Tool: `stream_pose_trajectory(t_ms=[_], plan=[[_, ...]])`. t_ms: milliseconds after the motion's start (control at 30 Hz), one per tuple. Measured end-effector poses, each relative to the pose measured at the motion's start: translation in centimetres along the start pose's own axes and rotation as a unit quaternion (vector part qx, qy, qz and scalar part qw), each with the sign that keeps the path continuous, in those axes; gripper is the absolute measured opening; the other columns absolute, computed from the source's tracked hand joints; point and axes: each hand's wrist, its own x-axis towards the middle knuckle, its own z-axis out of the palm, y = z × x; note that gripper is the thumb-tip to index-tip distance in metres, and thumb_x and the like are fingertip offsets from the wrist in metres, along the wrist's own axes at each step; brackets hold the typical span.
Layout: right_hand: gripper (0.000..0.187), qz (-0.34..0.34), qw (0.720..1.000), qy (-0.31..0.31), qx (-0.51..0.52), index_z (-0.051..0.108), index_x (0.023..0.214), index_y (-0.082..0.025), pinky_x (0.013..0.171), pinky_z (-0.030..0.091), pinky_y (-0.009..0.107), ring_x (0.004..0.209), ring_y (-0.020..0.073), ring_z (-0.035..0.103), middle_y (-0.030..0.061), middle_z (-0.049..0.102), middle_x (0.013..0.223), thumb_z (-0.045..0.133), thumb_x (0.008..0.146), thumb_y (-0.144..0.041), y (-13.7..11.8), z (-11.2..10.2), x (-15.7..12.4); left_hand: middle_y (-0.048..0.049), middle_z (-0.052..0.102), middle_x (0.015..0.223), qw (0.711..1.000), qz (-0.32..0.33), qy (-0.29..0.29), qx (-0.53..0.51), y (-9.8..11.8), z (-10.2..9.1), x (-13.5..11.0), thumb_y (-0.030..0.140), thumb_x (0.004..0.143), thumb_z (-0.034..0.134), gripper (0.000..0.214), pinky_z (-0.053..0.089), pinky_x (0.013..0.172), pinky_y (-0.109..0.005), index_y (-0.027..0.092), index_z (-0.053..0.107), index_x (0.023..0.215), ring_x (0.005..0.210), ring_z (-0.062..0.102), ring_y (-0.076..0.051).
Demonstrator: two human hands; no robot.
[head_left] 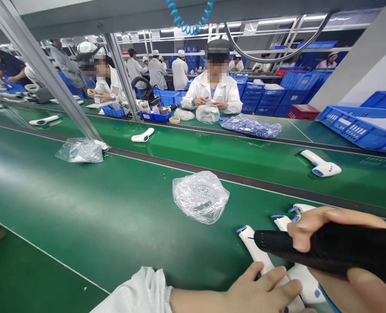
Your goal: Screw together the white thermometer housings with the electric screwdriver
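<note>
My right hand [342, 256] is wrapped round a black electric screwdriver [326, 250], whose tip points left at a white thermometer-shaped device [253, 245] with a blue tip. My left hand [261, 291], in a white sleeve, rests its fingers on that device and holds it down on the green belt. Two more white devices [292, 217] lie just behind it. A clear plastic bag of small screws [201, 196] lies a little further out on the belt.
The green conveyor belt [82, 195] runs across the view. On it lie more white devices [321, 165], [143, 135] and another clear bag [80, 151]. Workers in white coats [214, 89] sit opposite. Blue crates [358, 126] stand at right. A metal post [46, 69] slants at left.
</note>
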Motion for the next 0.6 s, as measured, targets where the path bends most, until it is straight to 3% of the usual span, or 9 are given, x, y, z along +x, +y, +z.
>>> stream_pose_trajectory(t_ms=[167,400,600], plan=[[0.034,0.008,0.998,-0.057,-0.002,0.045,0.114,-0.020,0.063,0.051,0.039,0.069,0.0212,0.050,0.0136,0.045,0.094,0.057,0.088,-0.040,1.2,0.8,0.3,0.0035,0.046,0.133,0.999,0.007,0.050,0.022,-0.4,-0.2,0.0,0.035,0.090,0.031,0.033,0.042,0.084,-0.030,0.033,0.057,0.110,0.122,0.038,-0.018],[0.030,0.028,0.995,-0.100,0.007,0.045,0.110,-0.021,0.061,0.052,0.027,0.068,0.0167,0.051,0.0094,0.046,0.090,0.058,0.090,-0.039,2.3,1.8,1.0,0.0006,0.050,0.128,0.997,0.046,0.059,0.011,-0.8,1.1,0.2,0.041,0.087,0.032,0.036,0.044,0.079,-0.030,0.032,0.058,0.110,0.115,0.045,-0.020],[0.024,0.042,0.991,-0.130,0.002,0.047,0.102,-0.022,0.059,0.049,0.019,0.064,0.0136,0.050,0.0048,0.048,0.080,0.060,0.089,-0.037,3.6,2.6,2.1,-0.0018,0.050,0.128,0.997,0.054,0.061,0.004,-1.1,0.6,0.3,0.040,0.085,0.030,0.041,0.044,0.076,-0.030,0.027,0.060,0.110,0.115,0.046,-0.020]])
